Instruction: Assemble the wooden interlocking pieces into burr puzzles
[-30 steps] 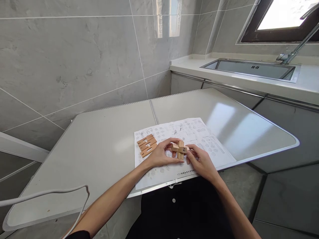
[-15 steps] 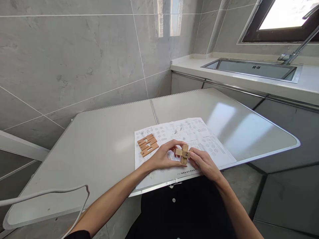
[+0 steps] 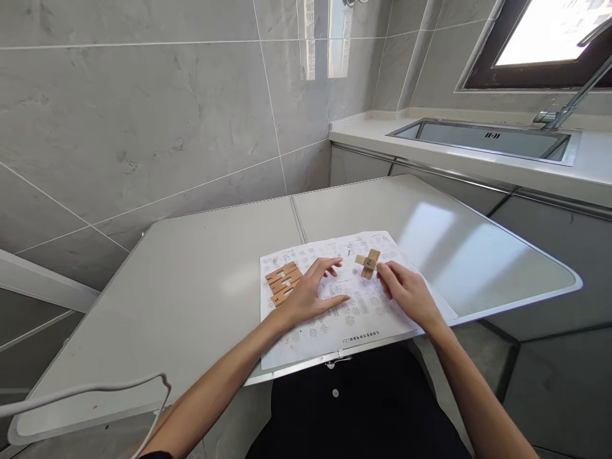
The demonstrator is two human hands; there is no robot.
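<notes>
Between the fingertips of my right hand (image 3: pixel 406 293) is a cross-shaped wooden puzzle (image 3: pixel 368 262), pinched by its right arm and raised above the paper. A dark "Z"-like mark shows on its face. My left hand (image 3: pixel 315 287) is open over the printed sheet (image 3: pixel 329 341), thumb and fingers spread, apart from the puzzle. Just beyond that hand lie several flat brown wooden pieces (image 3: pixel 283 278) with cut-out notches and dark marks, side by side on the sheet; the hand partly hides the nearest one.
The sheet, covered in small diagrams, lies on a light folding table (image 3: pixel 201 287) with a seam across it. A white cable (image 3: pixel 86 389) hangs at the lower left. Behind on the right are a counter with a sink (image 3: pixel 478 137) and a faucet (image 3: pixel 554 118).
My left hand has let go of the wooden puzzle and opened. My right hand has carried the puzzle away from my body and to the right.
</notes>
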